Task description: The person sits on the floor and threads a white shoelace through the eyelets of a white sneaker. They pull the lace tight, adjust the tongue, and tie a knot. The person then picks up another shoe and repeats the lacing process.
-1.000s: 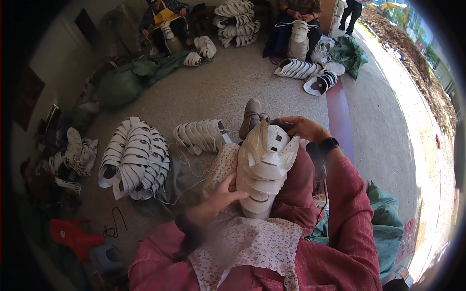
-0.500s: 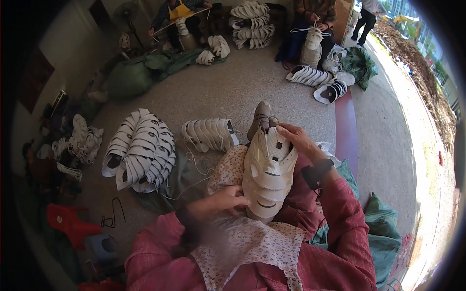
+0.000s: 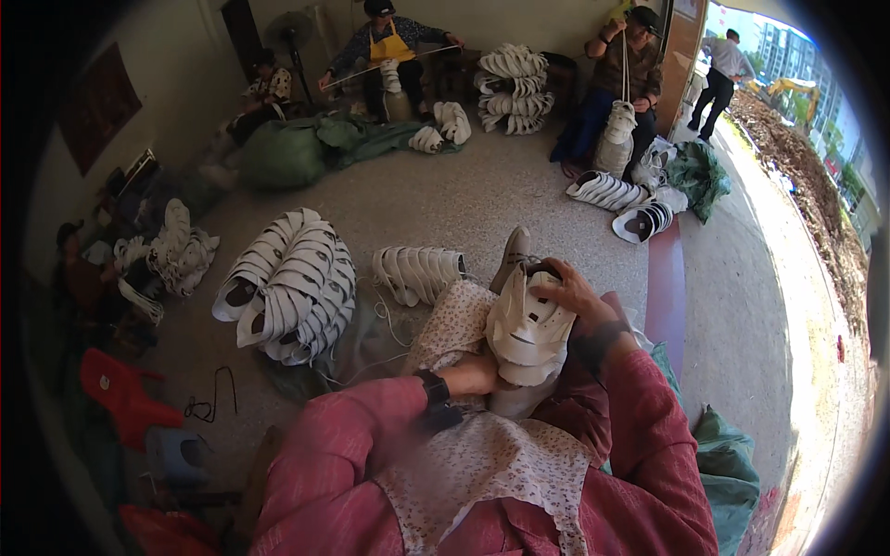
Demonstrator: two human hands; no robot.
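Observation:
A cream shoe upper (image 3: 527, 329) with a dark opening rests across my lap, over a paler rounded form (image 3: 519, 398). My right hand (image 3: 573, 295) grips the upper at its opening, fingers bent over the edge. Low on the other side, my left hand (image 3: 475, 375) reaches against the pale form; its fingers are hidden behind it. A floral apron (image 3: 491, 463) covers my lap. Just beyond the upper, a brown laced shoe (image 3: 514, 255) points away from me.
Nested white uppers (image 3: 297, 287) stand on the floor at left, with a shorter row (image 3: 419, 273) nearer my knees. A red stool (image 3: 120, 394) is at far left, green sacking (image 3: 723, 473) at right. Several people work beyond; one person in yellow apron (image 3: 394, 46) stretches a cord.
The upper has tipped so its far end stands higher and looks shorter. My left hand has slid in behind the pale form. My view has tilted up, showing more of the people.

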